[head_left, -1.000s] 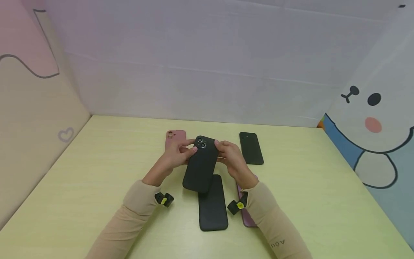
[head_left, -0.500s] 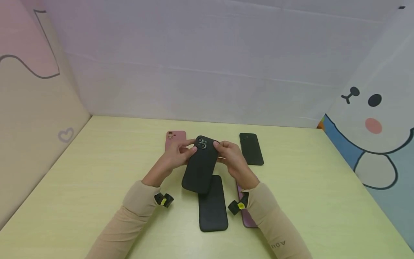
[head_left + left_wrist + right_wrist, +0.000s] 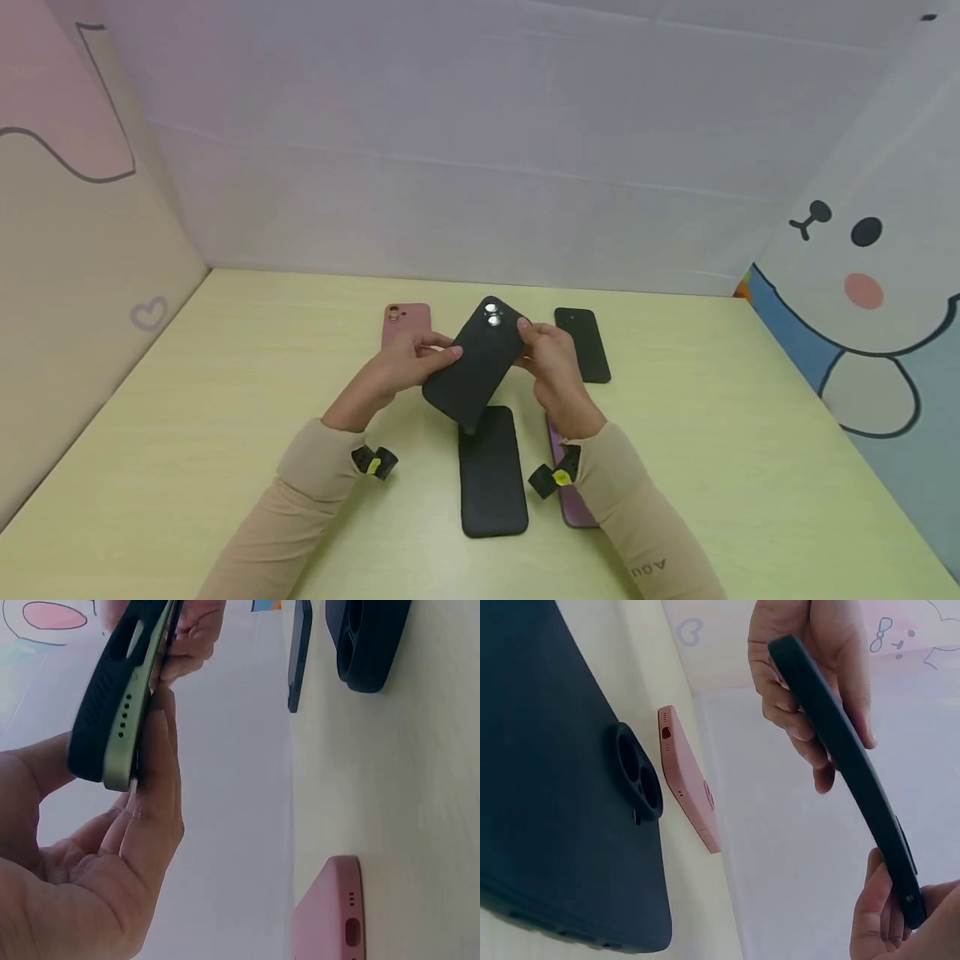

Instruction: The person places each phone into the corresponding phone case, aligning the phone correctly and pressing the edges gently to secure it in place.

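In the head view, both hands hold a phone (image 3: 476,362) in a black case above the table, its camera end tilted up and to the right. My left hand (image 3: 397,367) pinches its left edge, thumb on the back. At the upper right edge, my right hand (image 3: 551,358) grips it near the cameras. From the left wrist, the black case (image 3: 105,690) shows a pale green phone edge (image 3: 124,742) with speaker holes sticking out of it at the bottom end. A black phone case (image 3: 493,483) lies on the table below the held phone.
A pink phone case (image 3: 407,319) lies behind my left hand. At the back right is a dark phone or case (image 3: 585,348). A purple one (image 3: 576,507) lies partly hidden under my right forearm. Walls edge the pale yellow table (image 3: 262,350).
The held phone has turned clockwise, its camera end swinging up and right and its bottom end rising. My right hand has moved slightly right with it. The things on the table have stayed put.
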A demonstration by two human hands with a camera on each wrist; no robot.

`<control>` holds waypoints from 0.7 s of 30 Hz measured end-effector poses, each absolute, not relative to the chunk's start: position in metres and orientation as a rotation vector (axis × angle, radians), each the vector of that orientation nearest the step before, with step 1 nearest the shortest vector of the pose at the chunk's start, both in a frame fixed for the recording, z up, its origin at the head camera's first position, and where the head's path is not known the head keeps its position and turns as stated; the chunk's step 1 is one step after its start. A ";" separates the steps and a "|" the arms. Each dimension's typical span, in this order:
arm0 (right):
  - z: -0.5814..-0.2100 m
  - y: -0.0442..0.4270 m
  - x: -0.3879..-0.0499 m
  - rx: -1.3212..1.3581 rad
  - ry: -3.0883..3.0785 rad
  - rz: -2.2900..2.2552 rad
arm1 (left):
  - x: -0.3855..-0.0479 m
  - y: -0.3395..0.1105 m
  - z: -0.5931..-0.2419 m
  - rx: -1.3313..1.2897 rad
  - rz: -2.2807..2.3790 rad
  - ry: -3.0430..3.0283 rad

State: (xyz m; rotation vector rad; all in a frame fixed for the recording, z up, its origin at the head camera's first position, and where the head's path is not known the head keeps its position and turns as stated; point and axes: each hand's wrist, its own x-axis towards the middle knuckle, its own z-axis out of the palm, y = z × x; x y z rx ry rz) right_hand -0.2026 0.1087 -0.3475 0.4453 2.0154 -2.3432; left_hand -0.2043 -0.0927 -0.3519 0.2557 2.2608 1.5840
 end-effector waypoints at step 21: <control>-0.342 0.111 -0.200 0.398 1.768 -2.499 | -0.206 -0.098 -0.350 0.039 1.626 2.659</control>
